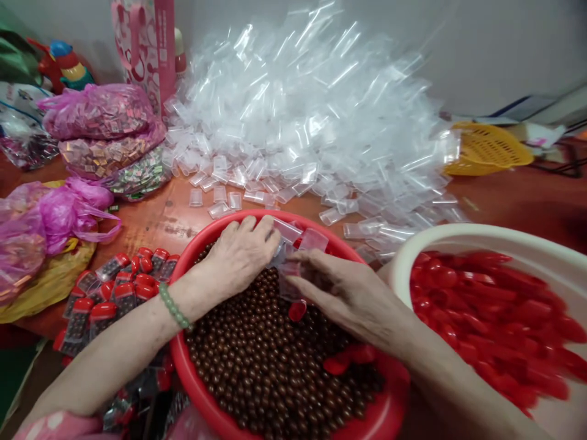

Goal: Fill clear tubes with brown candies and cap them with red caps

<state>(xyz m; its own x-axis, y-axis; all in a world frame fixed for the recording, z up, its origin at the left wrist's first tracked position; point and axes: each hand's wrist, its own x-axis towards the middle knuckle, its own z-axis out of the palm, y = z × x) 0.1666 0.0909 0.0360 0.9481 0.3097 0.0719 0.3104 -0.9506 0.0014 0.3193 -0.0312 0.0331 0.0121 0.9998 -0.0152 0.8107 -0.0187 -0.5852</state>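
Over a red basin (268, 215) of small, round, dark brown balls (261, 360), my two hands come close together. My left hand (243, 250), with a green bead bracelet (173, 305) at the wrist, curls its fingers around clear plastic containers near the basin's far rim. Between the thumb and fingers of my right hand (339, 293) is a clear plastic container (288, 278). Other clear containers (313, 240) lie just beyond the fingertips. A red cap (298, 310) shows below the held container. Red pieces (348, 359) rest on the balls beneath my right forearm.
A large heap of clear containers (302, 104) lies behind the basin. At right stands a white tub (401, 269) of red caps (495, 318). Filled red-capped containers (123, 293) pile up at left, near pink bags (98, 110). A yellow basket (490, 146) sits back right.
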